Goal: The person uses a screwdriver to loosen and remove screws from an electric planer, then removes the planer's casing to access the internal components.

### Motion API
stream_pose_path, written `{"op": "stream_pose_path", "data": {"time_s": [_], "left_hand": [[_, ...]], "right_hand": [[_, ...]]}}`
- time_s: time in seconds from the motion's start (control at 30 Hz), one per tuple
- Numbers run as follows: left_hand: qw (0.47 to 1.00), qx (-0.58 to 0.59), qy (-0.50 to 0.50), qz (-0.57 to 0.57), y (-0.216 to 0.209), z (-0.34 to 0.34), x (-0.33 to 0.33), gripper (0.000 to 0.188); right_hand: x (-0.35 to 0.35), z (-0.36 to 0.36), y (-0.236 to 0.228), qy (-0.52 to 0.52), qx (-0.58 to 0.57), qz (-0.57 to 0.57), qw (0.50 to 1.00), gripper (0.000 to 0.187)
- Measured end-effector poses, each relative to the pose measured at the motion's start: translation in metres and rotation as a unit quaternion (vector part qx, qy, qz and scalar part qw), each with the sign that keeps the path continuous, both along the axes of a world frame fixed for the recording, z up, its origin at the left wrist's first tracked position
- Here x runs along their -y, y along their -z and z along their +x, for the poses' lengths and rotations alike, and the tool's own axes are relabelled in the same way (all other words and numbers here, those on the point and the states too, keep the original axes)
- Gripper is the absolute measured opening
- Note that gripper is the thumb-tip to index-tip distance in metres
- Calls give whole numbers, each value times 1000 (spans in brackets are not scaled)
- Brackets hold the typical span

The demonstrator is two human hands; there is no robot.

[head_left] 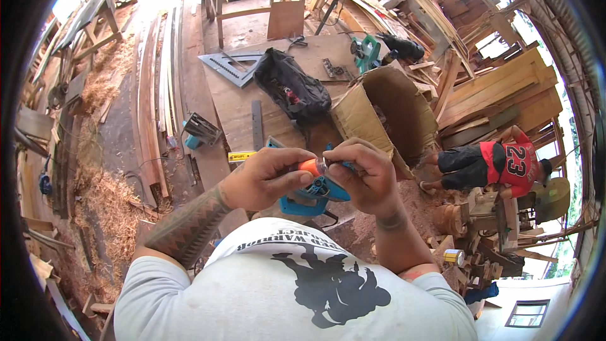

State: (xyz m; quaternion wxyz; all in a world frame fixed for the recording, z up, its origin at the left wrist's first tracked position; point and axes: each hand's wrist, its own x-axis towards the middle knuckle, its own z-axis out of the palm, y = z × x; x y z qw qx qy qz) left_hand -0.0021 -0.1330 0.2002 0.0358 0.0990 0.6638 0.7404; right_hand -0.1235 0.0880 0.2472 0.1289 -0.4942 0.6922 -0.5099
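In front of my chest, my left hand point(268, 178) is closed around a small orange cylinder point(310, 167) with a clear or shiny end; its exact kind is hard to make out. At that shiny end, the fingers of my right hand point(367, 173) are pinched together, and the fingers hide part of it. Just below both hands sits a teal power tool point(305, 206), partly covered by them. A yellow level or rule point(240, 156) lies by my left knuckles.
On the board ahead are a black tool bag point(291, 83), a metal triangle square point(232, 68) and an open cardboard box point(360, 113). Another teal tool point(201, 131) stands left. A person in a red shirt point(516, 161) is at the right, among stacked wood point(505, 91). Shavings point(104, 208) cover the left floor.
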Motion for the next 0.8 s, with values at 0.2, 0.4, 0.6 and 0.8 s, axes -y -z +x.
{"op": "stream_pose_path", "data": {"time_s": [0.2,0.4,0.6,0.8], "left_hand": [[997,-61,-33,-39,10,-1,-5,35],[997,-66,9,-46,10,-2,-4,34],[994,-58,34,-81,11,2,-5,37],[986,-70,23,-147,13,6,-2,33]], "right_hand": [[2,-1,-2,-6,-69,-12,997,17],[-1,-3,-9,-40,-68,12,997,15],[-1,-1,1,-87,-22,-6,996,14],[3,-1,-3,-93,-25,29,995,20]]}}
